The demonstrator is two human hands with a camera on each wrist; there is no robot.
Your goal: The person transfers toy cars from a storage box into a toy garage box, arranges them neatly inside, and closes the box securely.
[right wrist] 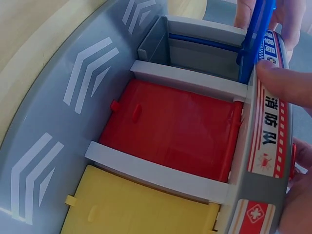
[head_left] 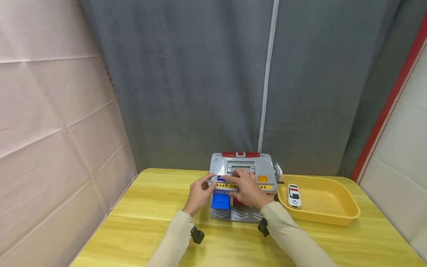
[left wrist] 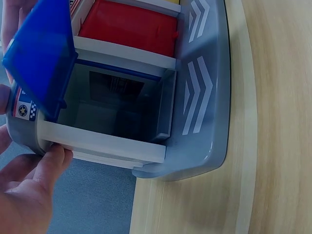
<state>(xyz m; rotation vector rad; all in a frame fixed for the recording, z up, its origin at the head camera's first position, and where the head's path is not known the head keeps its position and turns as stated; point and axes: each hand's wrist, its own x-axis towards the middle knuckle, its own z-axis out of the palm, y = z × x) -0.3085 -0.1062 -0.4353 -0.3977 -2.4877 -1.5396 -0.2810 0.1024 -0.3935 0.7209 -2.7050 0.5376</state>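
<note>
A grey toy garage (head_left: pixel 271 167) stands on the table. Its blue door (head_left: pixel 220 201) is swung up, baring a hollow bay (left wrist: pixel 105 109) in the left wrist view. The red door (right wrist: pixel 170 126) and yellow door (right wrist: pixel 141 204) are closed. My left hand (head_left: pixel 199 191) grips the garage's upper left corner, thumb below the roof edge and fingers over the top. My right hand (head_left: pixel 248 188) holds the roof's front edge, thumb against the front sign strip (right wrist: pixel 269 117). Its index finger reaches over the roof to the blue button (head_left: pixel 220 178).
Right of the garage sits a yellow tray (head_left: pixel 333 220) with a white toy police car (head_left: pixel 294 196) inside, near its left wall. An orange button (head_left: pixel 262 178) is on the roof's right side. A grey curtain (head_left: pixel 200 92) hangs behind the wood-patterned table (head_left: pixel 150 207).
</note>
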